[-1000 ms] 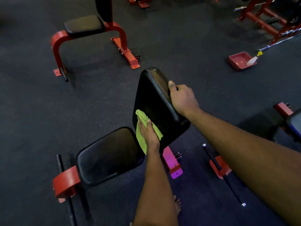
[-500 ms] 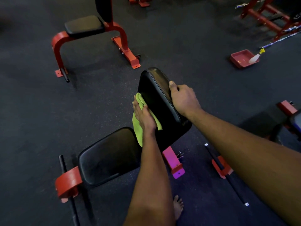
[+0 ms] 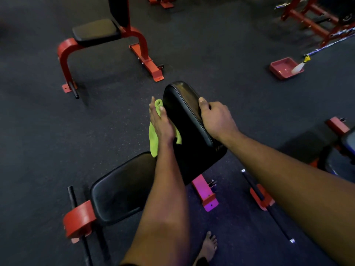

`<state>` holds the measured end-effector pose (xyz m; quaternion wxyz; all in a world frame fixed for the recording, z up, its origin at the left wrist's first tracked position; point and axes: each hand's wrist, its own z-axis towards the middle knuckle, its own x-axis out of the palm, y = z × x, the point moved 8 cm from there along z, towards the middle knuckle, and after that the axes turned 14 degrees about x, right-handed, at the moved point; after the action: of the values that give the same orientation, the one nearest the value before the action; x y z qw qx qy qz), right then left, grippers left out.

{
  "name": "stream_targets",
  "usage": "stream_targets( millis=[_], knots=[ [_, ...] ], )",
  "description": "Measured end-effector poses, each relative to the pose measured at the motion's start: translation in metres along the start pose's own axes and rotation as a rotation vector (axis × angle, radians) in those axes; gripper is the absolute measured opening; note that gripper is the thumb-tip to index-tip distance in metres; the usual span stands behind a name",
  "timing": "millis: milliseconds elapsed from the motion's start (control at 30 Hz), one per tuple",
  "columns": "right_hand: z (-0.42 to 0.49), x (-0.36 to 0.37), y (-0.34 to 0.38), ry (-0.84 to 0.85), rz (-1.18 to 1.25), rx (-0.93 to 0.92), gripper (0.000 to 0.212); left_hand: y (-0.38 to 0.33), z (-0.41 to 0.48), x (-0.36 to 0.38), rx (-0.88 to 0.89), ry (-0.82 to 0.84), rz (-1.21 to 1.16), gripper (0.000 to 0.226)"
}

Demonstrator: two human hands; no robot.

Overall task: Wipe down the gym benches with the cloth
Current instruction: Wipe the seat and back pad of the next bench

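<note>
The cloth (image 3: pixel 153 144) is one bright lime-green rag, soft and creased. Its top end is bunched into a small roll at the fingertips and the rest hangs in a loose fold toward the seat pad (image 3: pixel 119 191). It lies against the left side of the backrest pad (image 3: pixel 196 146) on the nearest bench (image 3: pixel 79 217), held there by the left hand (image 3: pixel 162 125). That hand's fingers are stretched straight and flat over it, pressing rather than clutching. The right hand (image 3: pixel 218 118) grips the opposite edge of the same pad, thumb hooked over the front face and fingers curled round behind. The pad is glossy black with a stitched seam along its rim, and it stands steeply tilted above the seat. That makes two black pads on this bench, carried on a red frame. A second bench (image 3: pixel 96 32) stands well apart at the far left, also red-framed, with one flat seat and an upright pad rising behind it. At the right edge a third padded piece (image 3: pixel 345 143) pokes in, too cut off to make out properly. So I count two whole benches, one cloth and two hands, both bare. One bare foot (image 3: pixel 210 244) shows beside the near bench on the dark speckled floor (image 3: pixel 38 131). Far right sits one red tray (image 3: pixel 280 71) with one white bottle (image 3: pixel 297 67) leaning in it.
</note>
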<state>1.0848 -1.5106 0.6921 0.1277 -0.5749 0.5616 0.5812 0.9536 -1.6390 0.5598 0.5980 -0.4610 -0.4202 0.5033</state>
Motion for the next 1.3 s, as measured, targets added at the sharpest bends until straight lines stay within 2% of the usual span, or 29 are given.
stream_targets(
  millis=[167, 267, 367, 500, 633, 733, 900, 1067, 1300],
  knots=[
    [-0.004, -0.004, 0.002, -0.016, 0.024, -0.029, 0.052, 0.014, -0.005, -0.001, -0.094, -0.007, -0.02, 0.062],
    [-0.01, -0.01, 0.005, -0.085, 0.037, -0.092, 0.046, -0.008, -0.034, -0.003, 0.012, -0.054, -0.048, 0.06],
    [-0.015, -0.01, 0.009, -0.081, 0.017, -0.144, 0.062, -0.045, -0.058, -0.003, 0.118, -0.067, -0.066, 0.051],
    [-0.015, -0.009, 0.01, -0.049, 0.034, -0.15, 0.056, -0.071, -0.056, 0.002, 0.078, -0.108, -0.13, 0.046],
    [-0.015, -0.008, 0.01, -0.04, 0.029, -0.134, 0.051, -0.071, -0.016, 0.004, 0.022, -0.059, 0.046, 0.044],
    [-0.012, -0.007, 0.008, -0.036, 0.007, -0.109, 0.051, -0.053, 0.004, 0.004, 0.074, -0.051, 0.055, 0.053],
    [-0.012, -0.007, 0.009, -0.02, 0.009, -0.113, 0.051, 0.007, 0.015, -0.002, -0.066, -0.033, 0.024, 0.069],
    [-0.009, -0.004, 0.007, -0.004, 0.026, -0.12, 0.054, 0.052, 0.001, -0.011, -0.171, -0.018, 0.043, 0.053],
    [-0.014, -0.008, 0.008, 0.001, 0.016, -0.099, 0.053, 0.048, -0.036, -0.023, -0.261, -0.096, 0.172, 0.048]
  ],
)
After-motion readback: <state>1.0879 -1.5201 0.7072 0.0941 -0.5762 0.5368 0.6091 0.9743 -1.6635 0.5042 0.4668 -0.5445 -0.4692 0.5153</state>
